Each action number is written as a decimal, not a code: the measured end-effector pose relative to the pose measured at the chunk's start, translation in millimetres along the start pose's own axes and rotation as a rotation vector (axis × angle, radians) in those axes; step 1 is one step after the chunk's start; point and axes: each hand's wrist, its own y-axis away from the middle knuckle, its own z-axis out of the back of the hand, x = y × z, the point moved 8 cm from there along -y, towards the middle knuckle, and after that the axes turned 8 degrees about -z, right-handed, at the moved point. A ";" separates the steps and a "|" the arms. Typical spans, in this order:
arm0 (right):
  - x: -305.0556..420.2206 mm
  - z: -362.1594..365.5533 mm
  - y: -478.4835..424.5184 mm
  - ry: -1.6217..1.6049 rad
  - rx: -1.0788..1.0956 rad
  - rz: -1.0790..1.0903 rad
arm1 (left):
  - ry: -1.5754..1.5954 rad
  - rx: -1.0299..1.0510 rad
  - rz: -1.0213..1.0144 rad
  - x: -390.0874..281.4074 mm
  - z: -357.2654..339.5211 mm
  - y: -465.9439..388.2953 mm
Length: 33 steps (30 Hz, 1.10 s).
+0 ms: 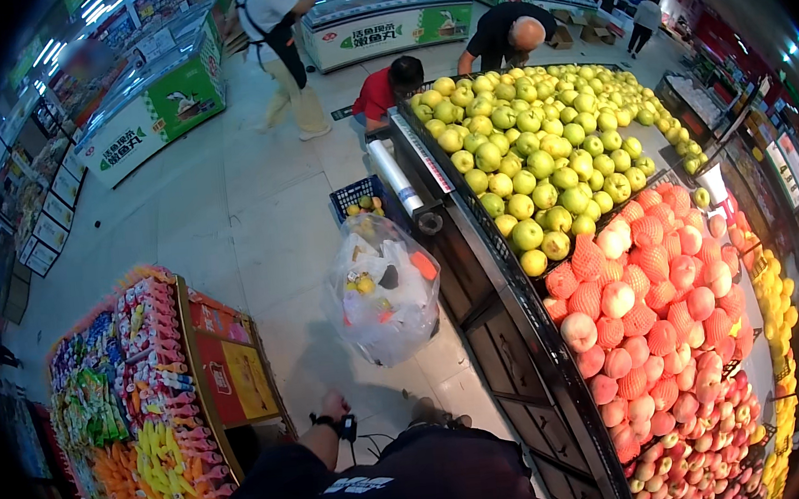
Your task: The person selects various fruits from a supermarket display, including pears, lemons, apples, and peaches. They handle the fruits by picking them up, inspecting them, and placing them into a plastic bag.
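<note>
My left hand (335, 405) hangs low at my side, above the tiled floor, with a dark band and a small device at the wrist; its fingers look curled, and whether it holds anything does not show. My right hand is out of view. In front of me a large clear plastic bag (393, 335) stands on the floor, with crumpled plastic, several yellowish fruits and orange-red pieces inside. Just behind it is a dark blue plastic crate (345, 196) with fruit. To the right, a fruit stand bears green-yellow pears or apples (541, 162) and peaches (618, 299), many in pink foam nets.
A candy display (133, 387) rises at the left. The fruit stand's dark side (516, 364) bounds the right, with a plastic bag roll (394, 175) at its corner. A crouching person (379, 98), a bending person (495, 34) and a walking person (278, 46) are beyond, near chest freezers (388, 33).
</note>
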 end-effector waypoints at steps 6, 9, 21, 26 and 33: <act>100.9 61.2 -32.2 0.298 -0.240 0.674 | 0.072 -0.105 0.119 48.6 140.3 19.3; 202.6 187.2 42.2 -0.385 -0.219 0.640 | 0.071 -0.063 0.070 27.7 120.5 22.2; 185.1 247.0 143.8 -0.592 0.146 0.173 | -0.500 0.321 -0.211 -35.6 -89.2 15.9; 79.5 116.4 144.4 -0.880 0.204 0.061 | -1.612 0.688 -1.061 -3.7 -141.0 -25.2; 39.1 24.8 229.3 -0.556 0.143 0.047 | -2.241 0.972 -1.175 69.8 -158.4 -14.0</act>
